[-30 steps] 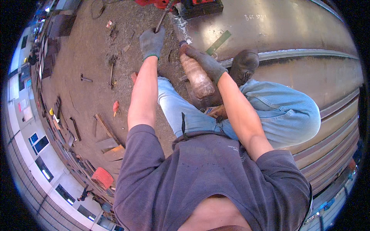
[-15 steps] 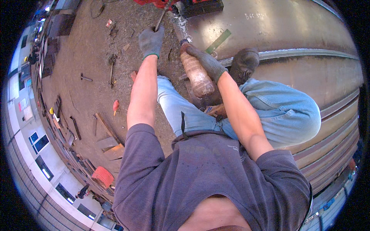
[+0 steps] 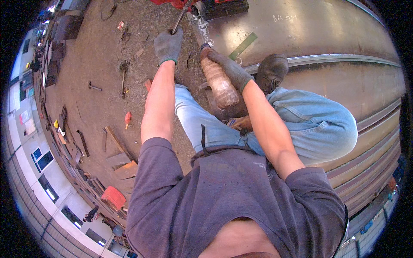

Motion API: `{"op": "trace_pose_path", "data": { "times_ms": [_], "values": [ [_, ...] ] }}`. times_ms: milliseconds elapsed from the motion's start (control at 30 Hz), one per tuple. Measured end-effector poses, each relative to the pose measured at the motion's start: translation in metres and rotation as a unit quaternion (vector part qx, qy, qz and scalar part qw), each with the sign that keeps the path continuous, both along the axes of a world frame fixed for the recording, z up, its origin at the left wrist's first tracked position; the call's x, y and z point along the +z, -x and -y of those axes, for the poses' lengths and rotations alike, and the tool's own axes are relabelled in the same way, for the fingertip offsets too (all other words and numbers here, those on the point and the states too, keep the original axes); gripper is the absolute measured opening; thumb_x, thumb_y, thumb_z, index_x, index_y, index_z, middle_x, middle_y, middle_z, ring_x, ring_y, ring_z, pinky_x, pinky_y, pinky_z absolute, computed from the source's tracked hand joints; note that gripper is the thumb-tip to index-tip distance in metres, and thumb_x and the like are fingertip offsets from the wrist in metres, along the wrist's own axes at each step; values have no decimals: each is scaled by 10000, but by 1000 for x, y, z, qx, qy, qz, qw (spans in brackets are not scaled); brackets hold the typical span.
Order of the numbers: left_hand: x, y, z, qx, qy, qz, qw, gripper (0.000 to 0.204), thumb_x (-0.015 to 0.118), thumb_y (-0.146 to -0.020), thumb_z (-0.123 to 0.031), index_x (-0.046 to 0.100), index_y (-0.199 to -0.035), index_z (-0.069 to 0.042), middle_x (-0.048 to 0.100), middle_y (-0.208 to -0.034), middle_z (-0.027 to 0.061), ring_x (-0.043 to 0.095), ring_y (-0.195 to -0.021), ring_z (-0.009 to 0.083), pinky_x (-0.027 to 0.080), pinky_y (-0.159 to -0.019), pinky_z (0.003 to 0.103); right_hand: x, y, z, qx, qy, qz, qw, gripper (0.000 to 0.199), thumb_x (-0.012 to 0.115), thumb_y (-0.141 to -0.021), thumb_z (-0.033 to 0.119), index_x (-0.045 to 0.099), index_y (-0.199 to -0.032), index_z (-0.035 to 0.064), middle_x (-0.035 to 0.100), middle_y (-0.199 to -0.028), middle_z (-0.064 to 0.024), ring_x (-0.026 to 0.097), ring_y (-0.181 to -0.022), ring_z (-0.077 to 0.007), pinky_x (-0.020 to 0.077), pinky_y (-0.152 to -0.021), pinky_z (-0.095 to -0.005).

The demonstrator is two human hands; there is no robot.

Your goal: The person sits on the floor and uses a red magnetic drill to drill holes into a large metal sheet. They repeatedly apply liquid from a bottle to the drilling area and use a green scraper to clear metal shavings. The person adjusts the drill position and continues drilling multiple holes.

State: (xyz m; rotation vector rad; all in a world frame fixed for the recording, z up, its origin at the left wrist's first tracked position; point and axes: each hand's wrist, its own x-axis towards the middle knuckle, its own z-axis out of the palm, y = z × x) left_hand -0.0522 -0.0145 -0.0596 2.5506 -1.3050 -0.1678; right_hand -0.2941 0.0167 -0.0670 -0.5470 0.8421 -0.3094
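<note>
My left hand [image 3: 168, 46], in a grey glove with a green cuff, is closed around the lower end of a slim metal lever [image 3: 180, 20]. The lever runs up to a red machine [image 3: 175, 4] at the top edge, partly cut off by the frame. My right hand [image 3: 230, 69], also gloved, grips the neck end of a dirty, brownish plastic bottle [image 3: 220, 91]. The bottle lies tilted, its capped end pointing away from me toward the machine and its base toward my lap.
Right of me lie large steel plates [image 3: 327, 81], stacked at the near side, with my boot [image 3: 273, 71] on them. A green strip [image 3: 243, 46] rests on the far plate. Hammer-like tools [image 3: 95, 86], scraps and a red drum-like object [image 3: 113, 198] lie on the dirt floor at left.
Almost nothing differs. Both hands keep their holds on the lever and the bottle, and the view has shifted very slightly.
</note>
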Motion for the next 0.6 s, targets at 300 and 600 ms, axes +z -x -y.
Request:
{"op": "trace_pose_path", "data": {
  "times_ms": [300,600],
  "values": [
    [-1,2,0,7,-10,-3,1000,535,622,-851,-572,787,-952,-74,724,-899,243,711,-905,414,546,-823,503,-11,-5,-1,-7,-13,-3,1000,416,659,-980,456,670,-1213,111,686,-998,22,634,-821,-78,533,-732,-268],
    [1,2,-1,14,-27,-27,999,542,638,-827,-567,785,-964,-64,728,-916,238,712,-909,411,547,-817,500,3,-1,-1,12,2,-29,1000,750,667,-886,656,657,-1280,19,703,-1102,-72,647,-901,-158,515,-836,-321]
  ]
}}
